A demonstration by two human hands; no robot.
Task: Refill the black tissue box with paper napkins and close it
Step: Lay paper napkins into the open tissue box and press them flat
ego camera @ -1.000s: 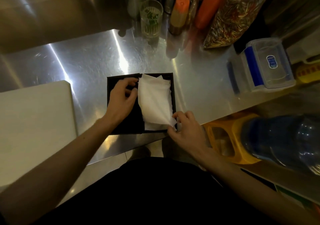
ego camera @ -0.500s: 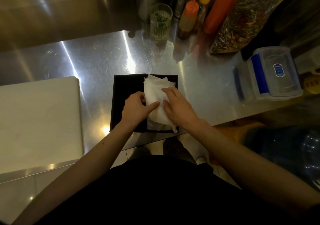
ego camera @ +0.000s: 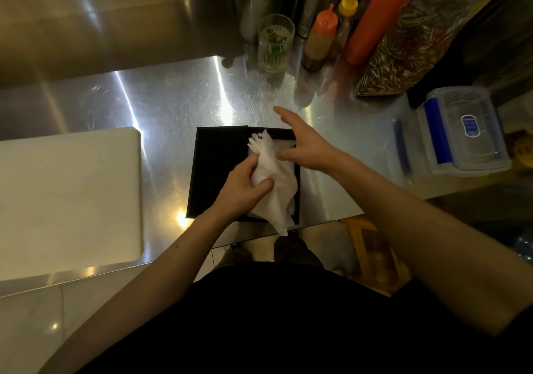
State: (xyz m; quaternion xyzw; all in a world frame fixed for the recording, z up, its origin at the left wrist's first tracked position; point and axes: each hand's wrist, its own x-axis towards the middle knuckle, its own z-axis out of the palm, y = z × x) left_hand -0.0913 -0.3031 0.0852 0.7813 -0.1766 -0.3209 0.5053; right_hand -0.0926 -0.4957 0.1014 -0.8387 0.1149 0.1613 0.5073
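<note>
So the black tissue box [ego camera: 219,171] sits open near the front edge of the steel tabletop [ego camera: 161,105], just right of a white cutting board [ego camera: 66,197]. The paper napkins [ego camera: 274,183] are bunched up in the right half of the box, with one corner flopping over the near rim and a crumpled tip poking up toward the far side. The left half of the box looks dark and empty as far as I can tell.

The left hand [ego camera: 240,190] has its grip pinched on the napkin wad, thumb on top and fingers tucked underneath. The right hand [ego camera: 302,145] is spread out, fingers apart, hovering over the far right corner of the box with the thumb side brushing the paper; it's not holding anything.

If I were doing this step, I'd flatten the stack first instead of stuffing it. Use the open right palm to press the wad down while the left tucks that overhanging corner back inside the rim. Anything sticking out will likely catch when the box gets closed. I can't make out a separate lid for sure, so the closing part is still to come.
</note>
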